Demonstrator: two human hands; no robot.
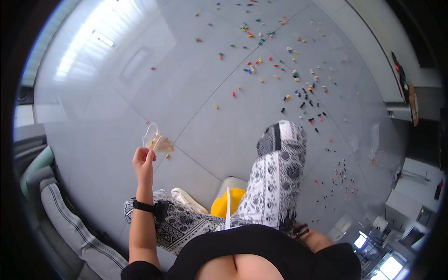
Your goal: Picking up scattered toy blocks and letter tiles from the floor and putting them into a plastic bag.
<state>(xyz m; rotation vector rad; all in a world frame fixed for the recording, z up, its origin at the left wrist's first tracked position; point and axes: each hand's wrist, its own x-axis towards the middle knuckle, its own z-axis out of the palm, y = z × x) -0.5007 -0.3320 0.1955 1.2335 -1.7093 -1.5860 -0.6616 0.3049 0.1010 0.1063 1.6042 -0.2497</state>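
My left hand pinches the white cord of a small see-through pouch with tan pieces inside. The pouch hangs just beyond my fingertips, above the grey tiled floor. Close to it on the floor lie a small orange piece and a tiny red piece. My right hand is out of view; that arm, with a dark band at the wrist, goes down beside my patterned trouser leg. Many small coloured pieces are scattered over the tiles ahead and to the right.
A yellow object lies between my legs, near a cream shoe. Tiny dark and red beads are spread on the floor at the right, with clear plastic near them. A grey sofa stands at the left.
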